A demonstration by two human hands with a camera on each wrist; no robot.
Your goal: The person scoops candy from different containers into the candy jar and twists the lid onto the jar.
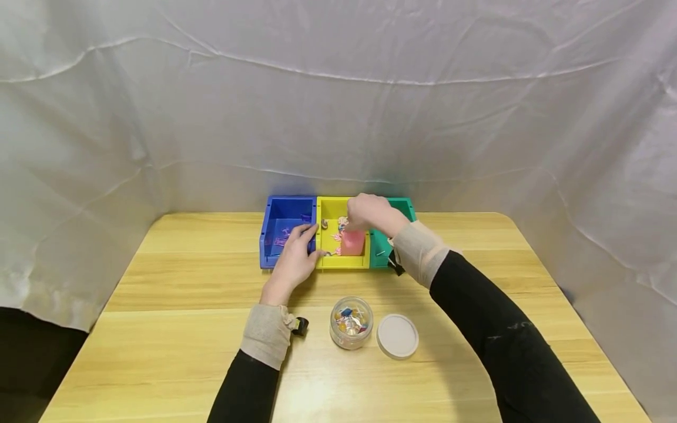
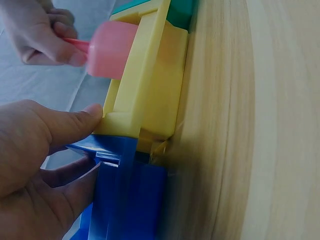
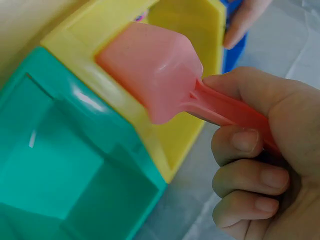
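Three joined bins stand at the table's far side: a blue bin (image 1: 285, 226), a yellow bin (image 1: 333, 214) and a green bin (image 1: 402, 205). My left hand (image 1: 301, 252) grips the front where blue and yellow meet. Its thumb (image 2: 75, 122) presses the yellow corner and its fingers (image 2: 70, 172) curl inside the blue bin (image 2: 125, 200). My right hand (image 1: 367, 216) grips the handle of a pink scoop (image 1: 353, 242). The pink scoop (image 3: 155, 70) has its bowl over the yellow bin (image 3: 200, 30), beside the green bin (image 3: 65, 160). Small colourful pieces lie in the yellow and blue bins.
An open clear jar (image 1: 351, 322) of colourful small pieces stands on the wooden table (image 1: 185, 329) near me, with its white lid (image 1: 398, 335) lying to its right. White cloth hangs behind and on both sides of the table.
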